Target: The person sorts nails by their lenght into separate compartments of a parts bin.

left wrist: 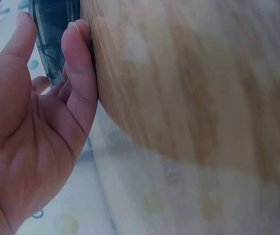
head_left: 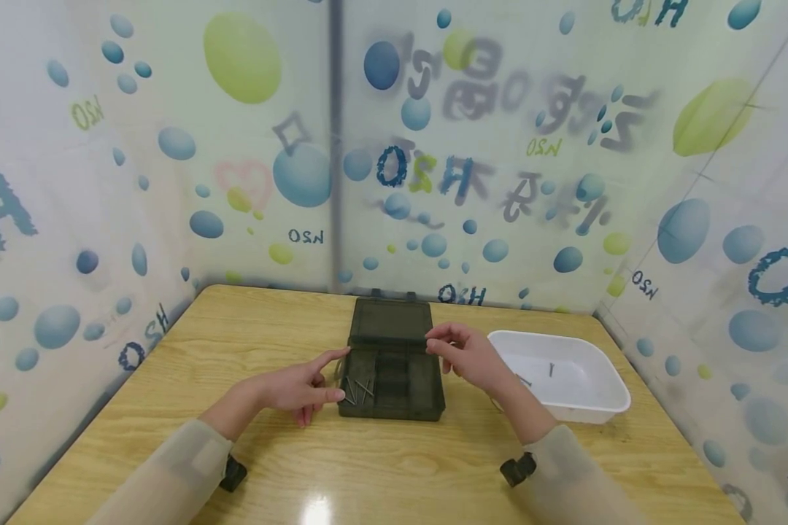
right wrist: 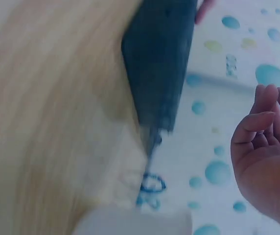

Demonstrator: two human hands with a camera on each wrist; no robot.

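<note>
A dark, see-through plastic box (head_left: 407, 407) sits on the table with its lid (head_left: 392, 321) tipped back. Several thin metal screws or nails (head_left: 361, 390) lie in its left compartment. My left hand (head_left: 295, 386) is at the box's left side, index finger stretched toward the back corner and thumb at the front left. Above the box's right edge, by the hinge, hovers my right hand (head_left: 466, 354). In the right wrist view the thumb and fingers of that hand (right wrist: 265, 152) are bent close together; anything between their tips cannot be made out.
To the right of the box stands a white plastic tray (head_left: 607, 394) holding a screw (head_left: 551, 370) and another (head_left: 524, 380) near its left wall. Patterned curtains (head_left: 394, 146) rise behind the wooden table (head_left: 394, 467) and on both sides.
</note>
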